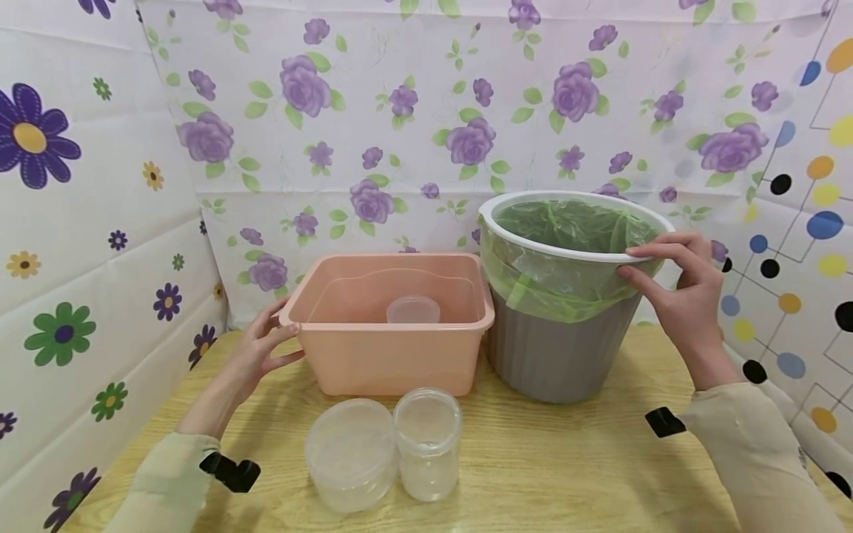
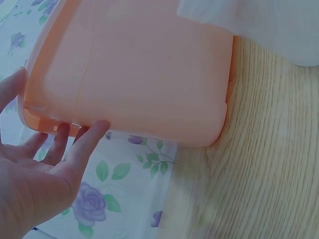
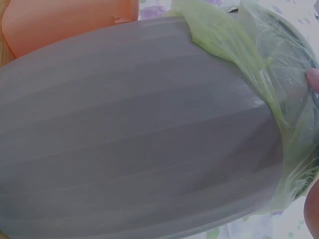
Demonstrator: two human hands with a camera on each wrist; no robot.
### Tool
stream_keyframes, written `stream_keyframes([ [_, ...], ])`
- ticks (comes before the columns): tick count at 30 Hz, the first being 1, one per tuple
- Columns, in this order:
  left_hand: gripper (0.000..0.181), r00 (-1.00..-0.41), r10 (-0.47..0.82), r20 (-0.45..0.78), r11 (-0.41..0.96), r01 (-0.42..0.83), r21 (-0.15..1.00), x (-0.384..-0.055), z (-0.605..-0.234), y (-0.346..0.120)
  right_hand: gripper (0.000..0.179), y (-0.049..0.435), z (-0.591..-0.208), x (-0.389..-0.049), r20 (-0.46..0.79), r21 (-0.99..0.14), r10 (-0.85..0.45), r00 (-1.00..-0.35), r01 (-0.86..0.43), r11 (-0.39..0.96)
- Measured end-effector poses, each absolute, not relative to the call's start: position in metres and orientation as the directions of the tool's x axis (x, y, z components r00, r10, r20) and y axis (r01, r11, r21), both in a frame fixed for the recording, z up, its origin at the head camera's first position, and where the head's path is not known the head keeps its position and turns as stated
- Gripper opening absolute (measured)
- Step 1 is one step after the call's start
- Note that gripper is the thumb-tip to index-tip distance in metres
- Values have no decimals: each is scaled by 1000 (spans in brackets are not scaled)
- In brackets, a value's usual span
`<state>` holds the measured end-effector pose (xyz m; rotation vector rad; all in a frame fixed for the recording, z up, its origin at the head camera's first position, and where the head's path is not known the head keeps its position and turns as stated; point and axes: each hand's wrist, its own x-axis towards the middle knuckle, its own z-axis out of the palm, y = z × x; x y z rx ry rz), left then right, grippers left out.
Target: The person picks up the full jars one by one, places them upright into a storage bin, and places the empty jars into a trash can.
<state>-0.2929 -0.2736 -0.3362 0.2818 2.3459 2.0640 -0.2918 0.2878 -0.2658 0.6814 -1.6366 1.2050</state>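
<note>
My left hand (image 1: 256,352) holds the left end of a pink plastic basin (image 1: 393,359), its fingers at the rim and others against the side below. In the left wrist view, those fingertips (image 2: 102,127) touch the basin's wall. A round translucent container (image 1: 413,311) sits inside the basin. To its right stands a grey ribbed trash can (image 1: 553,355) with a white rim and a green plastic bag (image 1: 566,289) folded over it. My right hand (image 1: 689,296) pinches the can's rim at the right, fingers on top and thumb below. In the right wrist view, only fingertips (image 3: 313,79) show.
Nearer me on the wooden table (image 1: 560,466) stand a wide, lidded clear tub (image 1: 349,455) and a taller clear jar (image 1: 429,444), side by side. Flower-print sheeting (image 1: 400,148) hangs behind, with patterned sheets at both sides.
</note>
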Motion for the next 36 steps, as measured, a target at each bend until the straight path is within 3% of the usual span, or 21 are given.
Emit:
stream_keyframes([
  [12, 75, -986, 130, 109, 115, 124, 986, -291, -337, -274, 19, 286, -266, -293, 898, -439, 126, -422, -832, 339],
  [25, 75, -988, 138, 74, 123, 91, 988, -289, -333, -271, 18, 285, -269, -295, 903, -429, 132, -409, -838, 336],
  [31, 81, -988, 152, 37, 281, 79, 956, -278, -323, -270, 18, 285, -269, -295, 902, -430, 133, -410, -838, 335],
  [36, 94, -999, 27, 37, 486, 46, 873, -265, -305, -261, 18, 286, -268, -294, 897, -441, 140, -419, -830, 341],
])
